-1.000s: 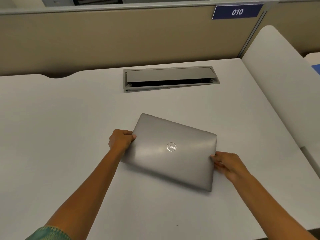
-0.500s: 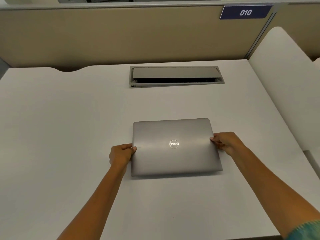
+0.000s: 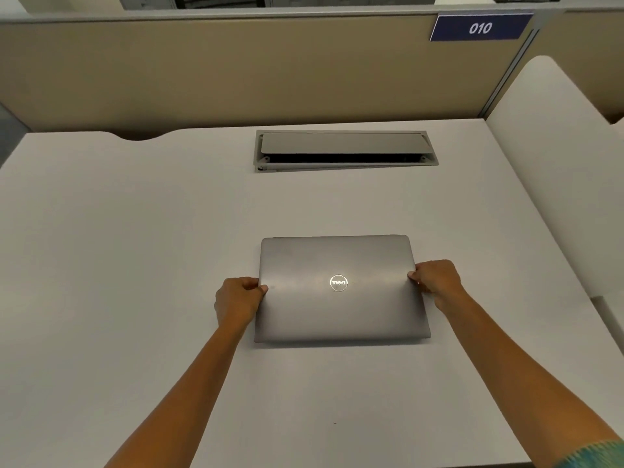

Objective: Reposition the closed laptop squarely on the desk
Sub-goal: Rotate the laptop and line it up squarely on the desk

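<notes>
A closed grey laptop [image 3: 337, 309] with a round logo on its lid lies flat on the white desk [image 3: 135, 265], its edges running parallel to the desk's sides. My left hand [image 3: 236, 302] grips the laptop's left edge, thumb on the lid. On the opposite side, my right hand [image 3: 435, 282] holds the right edge the same way. Both forearms reach in from the bottom of the view.
A grey cable hatch [image 3: 344, 150] with its flap raised is set into the desk behind the laptop. A beige partition [image 3: 236, 72] with a blue "010" sign [image 3: 481, 27] closes the back. A second white desk [image 3: 557, 163] adjoins on the right.
The laptop has turned from a skewed angle to straight, parallel to the desk edges. Both hands kept hold of its side edges and shifted with it.
</notes>
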### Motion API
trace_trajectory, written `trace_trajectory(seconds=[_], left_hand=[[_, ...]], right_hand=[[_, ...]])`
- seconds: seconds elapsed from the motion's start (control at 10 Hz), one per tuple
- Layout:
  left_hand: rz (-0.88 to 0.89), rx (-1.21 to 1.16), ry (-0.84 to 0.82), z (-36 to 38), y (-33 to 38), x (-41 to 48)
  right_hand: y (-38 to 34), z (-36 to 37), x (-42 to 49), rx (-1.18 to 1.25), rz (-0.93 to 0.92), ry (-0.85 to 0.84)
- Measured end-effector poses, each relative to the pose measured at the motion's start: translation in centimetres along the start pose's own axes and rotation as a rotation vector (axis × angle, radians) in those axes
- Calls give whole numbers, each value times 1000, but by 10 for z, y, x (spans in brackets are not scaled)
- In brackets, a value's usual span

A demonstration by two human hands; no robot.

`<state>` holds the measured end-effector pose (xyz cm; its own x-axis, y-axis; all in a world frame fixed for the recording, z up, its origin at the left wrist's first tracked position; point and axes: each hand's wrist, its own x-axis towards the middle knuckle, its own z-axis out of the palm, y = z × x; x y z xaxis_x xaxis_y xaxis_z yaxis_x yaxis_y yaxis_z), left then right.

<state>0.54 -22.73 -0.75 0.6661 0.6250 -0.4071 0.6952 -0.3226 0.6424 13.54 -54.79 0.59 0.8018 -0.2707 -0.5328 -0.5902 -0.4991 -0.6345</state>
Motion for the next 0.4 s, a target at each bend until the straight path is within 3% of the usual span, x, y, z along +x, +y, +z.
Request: trace_trajectory(seconds=[0.2, 0.4], left_hand=[[513, 359, 187, 24, 26, -10], [756, 553, 337, 28, 87, -2]], right_hand=[[-8, 26, -28, -335, -499, 262], [-55, 34, -35, -534, -810, 407]])
